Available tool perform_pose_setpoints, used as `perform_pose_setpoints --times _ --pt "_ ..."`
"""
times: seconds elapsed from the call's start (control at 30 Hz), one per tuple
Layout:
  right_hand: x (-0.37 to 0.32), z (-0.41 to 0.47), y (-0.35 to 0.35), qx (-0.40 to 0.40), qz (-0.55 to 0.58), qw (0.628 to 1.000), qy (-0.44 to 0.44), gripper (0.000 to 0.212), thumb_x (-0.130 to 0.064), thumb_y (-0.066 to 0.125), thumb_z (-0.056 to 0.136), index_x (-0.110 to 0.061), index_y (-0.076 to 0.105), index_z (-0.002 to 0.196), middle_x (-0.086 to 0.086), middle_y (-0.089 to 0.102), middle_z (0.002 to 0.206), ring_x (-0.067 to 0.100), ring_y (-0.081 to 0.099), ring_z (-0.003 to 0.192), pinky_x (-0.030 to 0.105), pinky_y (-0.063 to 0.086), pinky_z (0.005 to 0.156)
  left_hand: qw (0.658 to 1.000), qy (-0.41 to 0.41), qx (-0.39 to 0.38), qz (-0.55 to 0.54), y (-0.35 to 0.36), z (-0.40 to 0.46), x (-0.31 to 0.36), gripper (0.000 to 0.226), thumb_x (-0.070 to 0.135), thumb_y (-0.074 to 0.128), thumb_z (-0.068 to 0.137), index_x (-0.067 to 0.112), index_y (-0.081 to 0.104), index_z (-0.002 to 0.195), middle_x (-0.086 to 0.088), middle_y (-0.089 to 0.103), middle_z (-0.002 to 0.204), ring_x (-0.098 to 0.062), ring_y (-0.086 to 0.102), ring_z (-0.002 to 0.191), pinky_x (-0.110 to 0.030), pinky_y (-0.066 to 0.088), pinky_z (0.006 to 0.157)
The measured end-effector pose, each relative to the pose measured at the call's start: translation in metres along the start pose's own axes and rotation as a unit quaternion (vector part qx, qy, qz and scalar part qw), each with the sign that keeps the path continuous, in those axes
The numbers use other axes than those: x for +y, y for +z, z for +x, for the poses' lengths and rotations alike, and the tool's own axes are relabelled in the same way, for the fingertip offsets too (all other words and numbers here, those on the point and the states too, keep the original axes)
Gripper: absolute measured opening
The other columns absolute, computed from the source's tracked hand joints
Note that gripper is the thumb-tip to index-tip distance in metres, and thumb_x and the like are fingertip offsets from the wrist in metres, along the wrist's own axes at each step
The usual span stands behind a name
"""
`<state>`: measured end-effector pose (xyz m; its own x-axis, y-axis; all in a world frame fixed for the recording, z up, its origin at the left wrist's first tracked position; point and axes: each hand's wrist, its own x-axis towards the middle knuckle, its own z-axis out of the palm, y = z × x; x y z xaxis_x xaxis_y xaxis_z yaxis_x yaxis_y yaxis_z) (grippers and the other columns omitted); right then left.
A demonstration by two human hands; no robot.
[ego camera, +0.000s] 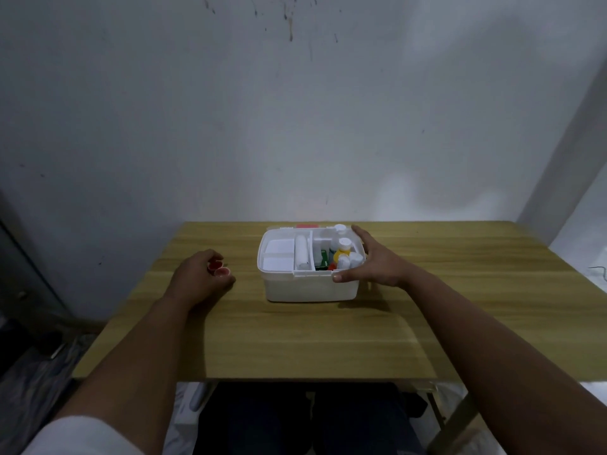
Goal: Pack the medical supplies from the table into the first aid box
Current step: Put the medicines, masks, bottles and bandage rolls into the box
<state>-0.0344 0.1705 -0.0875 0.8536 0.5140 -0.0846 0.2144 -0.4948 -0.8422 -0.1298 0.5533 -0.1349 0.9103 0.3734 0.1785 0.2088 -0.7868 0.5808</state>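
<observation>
While the open white plastic first aid box (310, 284) sits near the far middle of the light wooden table (295, 339), both bare hands are out over the tabletop. Right hand (374, 266) clasps the box's right end: thumb pressed on the near rim corner, fingers spread along the far right rim. Left hand (200, 277) rests on the table well left of the box, fingers curled loosely inward around two small red-capped items (219, 268); too small to identify, and whether they are actually gripped cannot be told.

Box interior is divided. Left compartments hold flat white packets (277, 256). A white roll (301, 254) lies lengthwise in the narrow middle slot. Right compartment holds upright white bottles (343, 247), one with a yellow label, plus something green (321, 261) and a bit of red at the near side. A pinkish-red strip (307, 225) shows just behind the box's far edge.
</observation>
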Motion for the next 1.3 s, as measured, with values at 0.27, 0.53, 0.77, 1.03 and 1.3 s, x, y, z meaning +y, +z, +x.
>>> perform_pose_setpoints --times 0.27,0.53,0.77,1.03,1.3 --pt "-0.001 0.000 0.002 0.002 0.018 1.000 0.005 0.134 -0.029 0.096 0.066 -0.023 0.005 0.164 -0.005 0.044 0.148 0.012 0.051 0.121 0.017 0.048 0.085 1.000 -0.001 0.014 0.027 0.005 -0.011 0.009 0.061 0.045 0.088 0.068 0.017 0.068 0.118 0.002 0.057 0.107 -0.016 0.057 0.097 -0.033 0.049 0.079" --pt "-0.001 0.001 0.001 0.001 0.023 1.000 0.008 0.134 -0.029 0.096 0.066 -0.024 0.005 0.164 -0.009 0.046 0.136 0.013 0.053 0.118 0.014 0.049 0.078 0.994 -0.027 0.055 -0.092 -0.003 -0.020 0.032 0.044 0.038 0.090 0.069 0.024 0.067 0.105 0.002 0.065 0.104 -0.017 0.064 0.092 -0.028 0.049 0.069" --pt "-0.001 0.001 0.001 0.000 0.013 1.000 0.006 0.138 -0.038 0.097 0.059 -0.027 0.007 0.164 -0.003 0.046 0.150 0.014 0.054 0.121 0.021 0.050 0.085 0.982 0.069 0.019 -0.176 -0.035 -0.009 0.111 0.047 0.046 0.088 0.069 0.022 0.073 0.106 0.008 0.070 0.101 -0.006 0.066 0.089 -0.022 0.050 0.069" --pt "-0.003 -0.004 0.000 0.003 0.020 1.000 0.010 0.134 -0.030 0.097 0.064 -0.024 0.008 0.164 -0.007 0.050 0.137 0.013 0.055 0.119 0.023 0.048 0.091 0.988 0.148 -0.042 0.000 -0.003 -0.020 0.130 0.055 0.056 0.086 0.066 0.026 0.074 0.111 0.008 0.064 0.112 -0.007 0.061 0.093 -0.021 0.048 0.072" --pt "-0.005 -0.006 -0.002 -0.004 0.027 1.000 0.007 0.132 -0.028 0.096 0.066 -0.024 0.008 0.164 -0.009 0.050 0.133 0.006 0.058 0.107 0.011 0.050 0.075 0.988 0.154 -0.031 -0.013 -0.007 -0.021 0.129 0.045 0.055 0.083 0.072 0.027 0.075 0.106 0.008 0.066 0.112 -0.009 0.063 0.093 -0.028 0.051 0.072"
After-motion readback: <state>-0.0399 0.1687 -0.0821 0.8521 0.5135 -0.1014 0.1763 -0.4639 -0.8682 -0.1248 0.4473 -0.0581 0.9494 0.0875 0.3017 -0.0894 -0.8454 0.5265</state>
